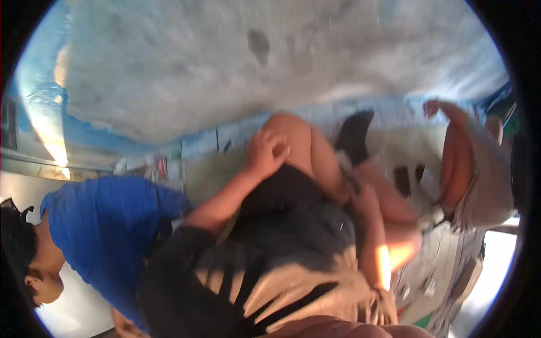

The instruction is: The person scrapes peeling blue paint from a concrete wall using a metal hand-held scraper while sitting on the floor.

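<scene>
We see a blurred, tilted frame, so detail is limited. Left hand: fingers curled in, resting on a bare bent knee; it looks closed against the skin, with nothing visibly gripped. Just below that hand lies the dark black fabric of shorts, touching the wrist side. Right hand: low against the same leg, beside a pale crumpled piece of cloth or paper; we cannot tell whether the fingers are closed on it or merely pressed there, as blur hides the fingertips.

Past the right hand, further right, lies an orange curved sheet with a grey-beige outer layer, apart from both hands. A black sock-like shape sits just above the right hand. Left of the left hand, well apart, is another person in a bright blue short-sleeved shirt, bent low. Above both hands is a rough grey concrete surface. Below the right hand, flattened grey cardboard lies in sun.
</scene>
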Demonstrator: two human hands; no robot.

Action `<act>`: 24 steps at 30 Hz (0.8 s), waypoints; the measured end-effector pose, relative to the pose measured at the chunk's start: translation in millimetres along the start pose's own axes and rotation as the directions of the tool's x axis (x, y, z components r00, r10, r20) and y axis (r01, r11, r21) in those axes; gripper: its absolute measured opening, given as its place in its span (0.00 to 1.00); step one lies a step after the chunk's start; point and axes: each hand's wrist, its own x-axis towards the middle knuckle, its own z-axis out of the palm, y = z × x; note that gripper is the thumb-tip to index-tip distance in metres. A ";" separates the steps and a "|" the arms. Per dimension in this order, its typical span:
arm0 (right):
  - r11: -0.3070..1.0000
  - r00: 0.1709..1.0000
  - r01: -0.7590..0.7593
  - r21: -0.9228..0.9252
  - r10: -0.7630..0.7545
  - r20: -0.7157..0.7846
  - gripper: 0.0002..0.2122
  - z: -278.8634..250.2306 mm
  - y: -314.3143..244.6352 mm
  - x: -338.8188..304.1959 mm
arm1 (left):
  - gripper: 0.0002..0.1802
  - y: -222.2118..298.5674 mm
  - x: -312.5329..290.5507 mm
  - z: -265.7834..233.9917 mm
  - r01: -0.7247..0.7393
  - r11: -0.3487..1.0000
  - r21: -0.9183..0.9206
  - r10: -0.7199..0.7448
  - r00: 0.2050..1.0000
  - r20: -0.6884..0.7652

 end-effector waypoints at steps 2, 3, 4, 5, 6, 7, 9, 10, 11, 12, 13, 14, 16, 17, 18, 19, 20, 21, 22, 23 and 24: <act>0.999 0.999 -0.048 0.002 0.048 -0.014 0.22 -15.7 -14.8 1.3 | 0.11 10.8 5.4 -3.4 -0.025 0.999 0.028 0.026 0.999 -0.031; 0.999 0.999 -0.039 0.012 0.039 -0.025 0.23 -20.0 -18.3 -0.2 | 0.10 9.3 8.3 -2.7 -0.041 0.999 0.027 0.042 0.999 -0.035; 0.999 0.999 -0.024 0.022 0.024 -0.044 0.23 -22.1 -20.2 -1.2 | 0.10 10.9 10.6 -0.5 -0.024 0.999 0.021 0.024 1.000 -0.011; 0.999 0.999 -0.038 0.032 0.039 -0.024 0.23 -22.2 -22.5 -2.1 | 0.10 10.7 9.7 -0.4 -0.034 0.999 0.029 0.035 0.999 -0.039; 0.999 0.999 -0.031 0.044 0.032 -0.026 0.23 -23.1 -25.4 -3.0 | 0.10 12.2 7.2 -1.1 -0.045 0.998 0.039 0.048 0.996 -0.071; 0.998 0.999 -0.022 0.053 0.024 -0.037 0.24 -22.6 -26.7 -4.5 | 0.09 13.2 6.0 0.3 -0.038 0.998 0.052 0.042 0.997 -0.072; 0.998 0.999 -0.033 0.053 0.034 -0.029 0.24 -22.0 -29.0 -7.8 | 0.09 18.4 3.9 1.1 -0.019 0.999 0.050 0.022 0.997 -0.072; 0.998 0.999 -0.030 0.050 0.032 -0.033 0.24 -21.5 -28.7 -6.9 | 0.09 18.9 3.9 3.0 -0.008 0.999 0.052 0.012 0.996 -0.087; 0.998 0.999 -0.027 0.049 0.029 -0.036 0.24 -20.9 -28.1 -6.0 | 0.09 20.8 4.0 4.5 -0.010 0.999 0.053 0.014 0.996 -0.090; 0.997 0.998 -0.052 0.050 0.053 -0.016 0.24 -20.7 -27.9 -5.2 | 0.09 23.6 4.5 5.8 0.017 0.997 0.076 -0.010 0.996 -0.090; 0.996 0.997 -0.077 0.053 0.077 0.007 0.24 -20.1 -30.4 -4.7 | 0.08 23.1 3.1 6.9 0.045 0.994 0.102 -0.036 0.996 -0.087; 0.996 0.997 -0.073 0.055 0.073 0.004 0.24 -20.5 -32.6 -3.1 | 0.08 21.6 4.2 7.7 0.042 0.993 0.106 -0.033 0.995 -0.089; 0.993 0.995 -0.103 0.057 0.102 0.012 0.24 -22.7 -35.7 -0.2 | 0.08 20.3 8.5 10.4 0.067 0.993 0.100 -0.059 0.995 -0.084; 0.993 0.995 -0.103 0.058 0.103 0.005 0.24 -23.2 -33.7 1.3 | 0.08 20.5 11.0 11.5 0.060 0.993 0.099 -0.052 0.995 -0.084; 0.993 0.995 -0.100 0.066 0.100 0.006 0.23 -23.6 -31.4 3.5 | 0.08 21.1 13.6 11.7 0.027 0.988 0.155 -0.017 0.998 -0.067; 0.992 0.995 -0.102 0.070 0.101 0.005 0.23 -25.8 -30.4 3.2 | 0.08 22.7 14.7 13.1 -0.010 0.979 0.204 0.020 0.999 -0.046; 0.992 0.994 -0.105 0.067 0.106 -0.008 0.23 -27.5 -30.9 1.8 | 0.08 25.6 15.0 13.0 -0.022 0.980 0.198 0.032 0.998 -0.047; 0.994 0.995 -0.098 0.048 0.098 -0.001 0.23 -28.5 -33.3 -1.5 | 0.08 29.5 13.3 11.1 -0.039 0.973 0.228 0.049 0.998 -0.040; 0.996 0.997 -0.082 0.023 0.082 -0.008 0.23 -33.1 -34.4 1.5 | 0.08 31.4 17.1 9.7 -0.063 0.964 0.260 0.078 0.996 -0.046; 0.998 0.998 -0.063 0.019 0.064 -0.008 0.23 -31.0 -27.0 -0.2 | 0.08 31.9 16.1 10.2 -0.053 0.956 0.289 0.054 0.999 0.004; 0.999 0.999 -0.044 0.010 0.044 -0.017 0.23 -24.0 -14.1 -3.9 | 0.09 32.8 15.0 12.7 -0.050 0.947 0.317 0.036 0.998 0.049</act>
